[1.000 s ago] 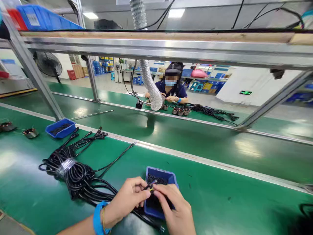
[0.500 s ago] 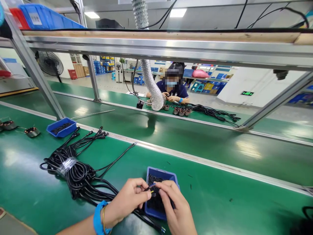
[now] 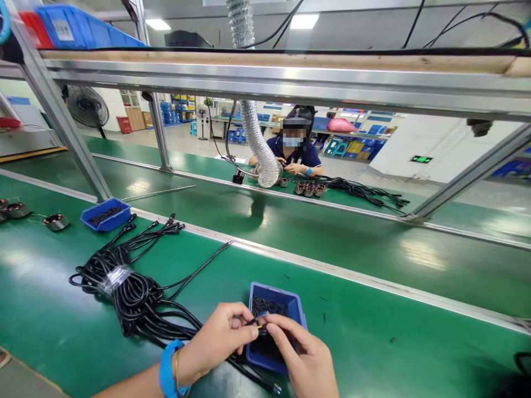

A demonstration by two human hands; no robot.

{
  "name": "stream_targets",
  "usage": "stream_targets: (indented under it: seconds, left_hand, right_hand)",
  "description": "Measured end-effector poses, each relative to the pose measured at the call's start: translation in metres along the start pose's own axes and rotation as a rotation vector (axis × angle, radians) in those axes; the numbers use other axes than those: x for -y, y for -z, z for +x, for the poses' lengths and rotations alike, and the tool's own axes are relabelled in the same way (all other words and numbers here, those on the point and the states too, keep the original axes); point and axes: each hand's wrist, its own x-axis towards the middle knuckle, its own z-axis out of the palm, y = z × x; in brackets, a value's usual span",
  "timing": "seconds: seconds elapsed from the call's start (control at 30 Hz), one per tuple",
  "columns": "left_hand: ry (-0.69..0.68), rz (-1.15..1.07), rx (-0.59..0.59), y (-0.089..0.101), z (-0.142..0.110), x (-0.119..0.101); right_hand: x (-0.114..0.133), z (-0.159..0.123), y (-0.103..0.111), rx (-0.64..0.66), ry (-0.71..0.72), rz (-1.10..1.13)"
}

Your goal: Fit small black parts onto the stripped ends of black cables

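My left hand (image 3: 218,342), with a blue wristband, pinches the end of a black cable (image 3: 252,321) just above a small blue tray (image 3: 296,309) of small black pieces. My right hand (image 3: 305,359) meets it from the right, its fingertips pinched on a tiny black piece at the cable's yellow-tipped end. The cable runs back from my left hand to a taped bundle of black cables (image 3: 124,287) lying on the green belt to the left.
A second blue tray (image 3: 105,214) and two copper coils (image 3: 56,222) sit at the far left. A metal rail (image 3: 332,271) divides the green belts. Across them a seated person (image 3: 295,152) works beside a silver duct hose (image 3: 259,149). A shelf frame runs overhead.
My two hands have drawn slightly closer together over the blue tray; the view has shifted a little. The cable bundle has not moved.
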Motion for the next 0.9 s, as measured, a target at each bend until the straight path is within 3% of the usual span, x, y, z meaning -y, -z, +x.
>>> stream_targets:
  seconds: [0.3,0.43,0.63,0.7,0.8,0.83,0.9]
  left_hand:
    - [-0.046,-0.014,-0.003,0.002,0.0,0.002]
    - [-0.085,-0.056,0.005,0.004,0.002,0.002]
    - [-0.059,-0.021,-0.007,0.002,0.002,0.003]
    - [-0.093,-0.043,-0.01,0.003,0.002,0.002]
    - [-0.222,-0.094,-0.039,0.008,0.001,0.0]
    - [-0.249,-0.11,-0.036,0.01,0.001,-0.001]
    - [-0.253,-0.12,0.022,0.012,0.0,-0.003]
  right_hand:
    - [0.006,0.004,0.005,0.14,0.297,-0.182]
    - [0.005,0.005,0.002,0.111,0.287,-0.189]
    - [0.008,0.004,-0.01,0.055,0.159,-0.16]
    - [0.015,0.005,-0.003,0.11,0.142,-0.129]
    - [0.023,0.009,0.017,0.35,0.191,-0.049]
    - [0.023,0.011,0.023,0.371,0.216,-0.073]
    - [0.016,0.015,0.028,0.291,0.278,-0.286]
